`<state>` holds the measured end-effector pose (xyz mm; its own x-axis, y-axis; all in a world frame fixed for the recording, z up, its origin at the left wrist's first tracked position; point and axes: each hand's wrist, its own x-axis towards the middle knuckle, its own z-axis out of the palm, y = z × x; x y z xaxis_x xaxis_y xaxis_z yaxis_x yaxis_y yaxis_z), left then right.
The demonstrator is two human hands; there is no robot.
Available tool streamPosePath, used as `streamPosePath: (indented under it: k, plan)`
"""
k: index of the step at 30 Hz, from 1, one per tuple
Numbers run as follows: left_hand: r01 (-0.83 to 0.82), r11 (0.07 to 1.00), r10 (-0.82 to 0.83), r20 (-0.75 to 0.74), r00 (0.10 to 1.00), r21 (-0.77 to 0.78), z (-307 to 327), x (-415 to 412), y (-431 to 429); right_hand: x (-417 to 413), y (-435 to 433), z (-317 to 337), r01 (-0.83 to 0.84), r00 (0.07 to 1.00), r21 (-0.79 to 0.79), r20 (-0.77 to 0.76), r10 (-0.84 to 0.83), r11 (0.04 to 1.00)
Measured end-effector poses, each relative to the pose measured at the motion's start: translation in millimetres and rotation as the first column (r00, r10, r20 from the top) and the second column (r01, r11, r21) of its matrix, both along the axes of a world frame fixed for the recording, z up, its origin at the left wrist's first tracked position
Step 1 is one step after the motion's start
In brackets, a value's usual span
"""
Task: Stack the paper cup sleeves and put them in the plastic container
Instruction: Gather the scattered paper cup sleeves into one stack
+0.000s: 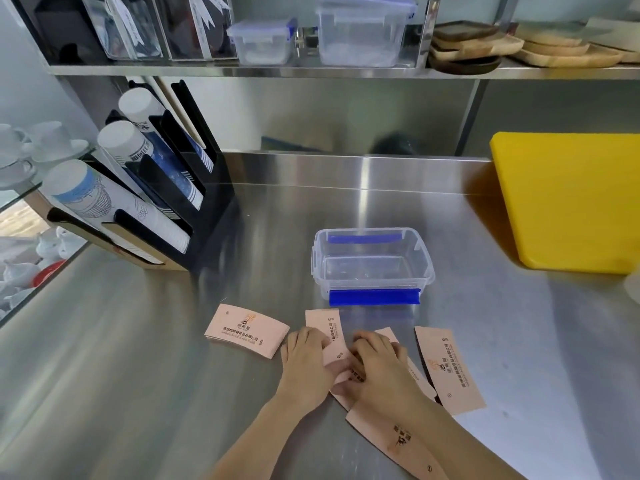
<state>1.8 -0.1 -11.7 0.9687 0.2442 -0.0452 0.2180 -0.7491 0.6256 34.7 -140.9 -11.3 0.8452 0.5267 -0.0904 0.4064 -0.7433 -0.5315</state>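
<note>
Several flat pink paper cup sleeves lie on the steel counter in front of a clear plastic container (372,263) with blue clips, which stands open with nothing inside. One sleeve (246,329) lies apart at the left, another (450,368) at the right. My left hand (306,362) presses on an upright sleeve (327,332) and my right hand (381,365) rests on overlapping sleeves beside it. A further sleeve (391,441) lies partly under my right forearm. Both hands touch the middle sleeves with fingers bent down on them.
A black cup dispenser (152,188) with stacked paper cups stands at the left. A yellow cutting board (568,199) leans at the right. The shelf above holds lidded containers (363,29) and wooden trays (519,43). White cups sit at far left.
</note>
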Motion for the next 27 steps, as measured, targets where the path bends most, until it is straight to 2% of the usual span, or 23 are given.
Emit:
streamPosePath:
  k: [2, 5, 9, 13, 16, 18, 21, 24, 27]
  plan:
    - [-0.032, 0.980, 0.021, -0.056, 0.998, -0.198, 8, -1, 1, 2, -1, 4, 0.005, 1.000, 0.035, -0.028, -0.004, 0.999]
    - [-0.078, 0.879, 0.047, -0.079, 0.996, -0.470, 20, -1, 5, 4, -3, 12, 0.027, 0.998, 0.098, -0.066, -0.021, 0.995]
    - [-0.099, 0.796, 0.140, 0.022, 0.990, -0.597, 34, 4, 10, 10, -5, 26, 0.092, 0.992, 0.161, -0.101, -0.077, 0.983]
    - [-0.135, 0.616, 0.278, 0.054, 0.959, -0.776, 45, 9, 9, 13, -6, 42, 0.191, 0.962, 0.335, -0.251, -0.109, 0.923]
    - [-0.092, 0.523, 0.230, 0.037, 0.972, -0.847, 47, 7, 9, 11, -7, 48, 0.289, 0.930, 0.479, -0.346, -0.124, 0.829]
    - [-0.069, 0.535, 0.153, 0.017, 0.988, -0.842, 46, 4, 8, 10, -6, 50, 0.378, 0.888, 0.593, -0.449, -0.098, 0.711]
    - [-0.058, 0.572, 0.091, -0.006, 0.996, -0.818, 40, 1, 7, 9, -8, 52, 0.496, 0.814, 0.649, -0.579, -0.048, 0.578]
    - [-0.061, 0.628, 0.100, 0.002, 0.995, -0.776, 40, 1, 9, 10, -11, 50, 0.529, 0.790, 0.603, -0.607, -0.087, 0.598]
    - [-0.063, 0.728, 0.128, 0.045, 0.991, -0.682, 44, 3, 15, 14, -16, 44, 0.495, 0.830, 0.465, -0.503, -0.241, 0.734]
